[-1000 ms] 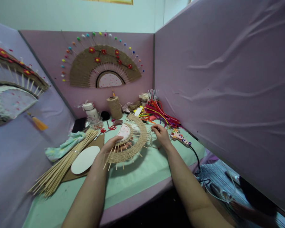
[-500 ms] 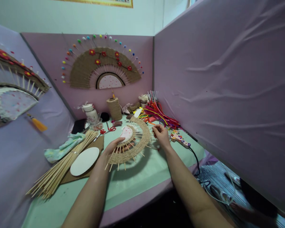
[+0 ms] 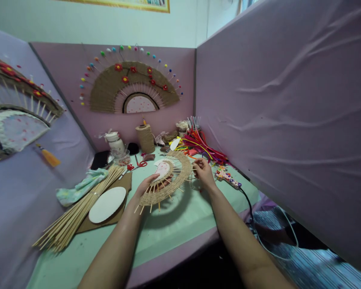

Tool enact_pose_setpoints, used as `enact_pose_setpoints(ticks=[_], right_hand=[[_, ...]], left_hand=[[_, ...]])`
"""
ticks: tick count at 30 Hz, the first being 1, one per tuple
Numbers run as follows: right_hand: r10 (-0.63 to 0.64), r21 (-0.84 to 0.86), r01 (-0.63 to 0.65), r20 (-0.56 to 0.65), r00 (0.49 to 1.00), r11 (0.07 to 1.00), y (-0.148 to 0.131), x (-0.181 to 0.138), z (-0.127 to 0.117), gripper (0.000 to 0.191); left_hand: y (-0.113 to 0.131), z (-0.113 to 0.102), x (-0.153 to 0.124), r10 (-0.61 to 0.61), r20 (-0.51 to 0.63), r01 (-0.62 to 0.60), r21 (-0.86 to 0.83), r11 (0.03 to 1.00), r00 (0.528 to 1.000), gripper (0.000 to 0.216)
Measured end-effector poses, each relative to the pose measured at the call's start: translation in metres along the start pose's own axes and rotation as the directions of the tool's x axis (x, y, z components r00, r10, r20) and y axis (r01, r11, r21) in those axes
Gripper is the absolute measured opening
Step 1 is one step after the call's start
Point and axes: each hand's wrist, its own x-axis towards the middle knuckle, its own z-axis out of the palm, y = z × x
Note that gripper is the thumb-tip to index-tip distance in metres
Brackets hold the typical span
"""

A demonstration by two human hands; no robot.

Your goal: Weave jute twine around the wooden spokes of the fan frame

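My left hand point(image 3: 149, 185) grips a half-round fan point(image 3: 168, 193) woven from twine over thin wooden sticks, thumb on top of its white dotted centre piece point(image 3: 163, 170) and fingers underneath. The fan is held tilted above the table, stick ends poking out past its woven outer band. At the fan's right edge my right hand point(image 3: 203, 171) is closed in a pinch by the stick ends. What lies between those fingertips is too small to make out. Below them hangs a thin, faint loop point(image 3: 195, 185), perhaps twine.
Left lie a bundle of sticks point(image 3: 78, 208), a white oval point(image 3: 107, 204) and cardboard point(image 3: 123, 192). Behind stand a twine spool point(image 3: 145, 139), red scissors point(image 3: 142, 164) and a white bottle point(image 3: 114, 142). At right are coloured pipe cleaners point(image 3: 203, 146) and a corded glue gun point(image 3: 228, 179). A finished fan point(image 3: 108, 88) hangs behind.
The fan has shifted slightly to the right, its tilt a little different. My right hand stays pinched at its edge, almost in the same place. On the floor at right, a person's feet have moved out of sight.
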Motion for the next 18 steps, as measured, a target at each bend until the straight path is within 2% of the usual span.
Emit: enact_pose_setpoints(ticks=[3, 7, 11, 15, 16, 18], right_hand=[[0.081, -0.004, -0.081, 0.011, 0.997, 0.997, 0.007, 0.001, 0.0, 0.023], [0.072, -0.192, -0.073, -0.016, 0.997, 0.979, 0.02, 0.008, -0.004, 0.02], [-0.139, -0.415, 0.105, -0.053, 0.989, 0.904, 0.028, 0.017, -0.014, 0.019], [-0.315, -0.571, 0.109, -0.275, 0.908, 0.814, 0.013, 0.022, -0.021, 0.026], [-0.354, -0.581, 0.144, -0.267, 0.896, 0.801, 0.005, 0.023, -0.019, 0.027], [-0.399, -0.526, 0.284, -0.118, 0.909, 0.802, -0.013, 0.026, -0.01, 0.028]], left_hand=[[0.001, 0.003, -0.003, 0.026, -0.001, -0.026, -0.002, 1.0, 1.0, 0.052], [0.004, 0.01, -0.009, 0.068, -0.012, -0.068, -0.042, 0.997, 0.998, 0.048], [0.01, 0.017, -0.014, 0.085, -0.056, -0.091, -0.12, 0.989, 0.995, 0.042], [0.016, 0.022, -0.018, 0.055, -0.085, -0.069, -0.166, 0.984, 0.995, 0.045], [0.017, 0.022, -0.019, 0.053, -0.082, -0.067, -0.179, 0.982, 0.995, 0.046], [0.018, 0.023, -0.021, 0.061, -0.076, -0.076, -0.2, 0.977, 0.995, 0.047]])
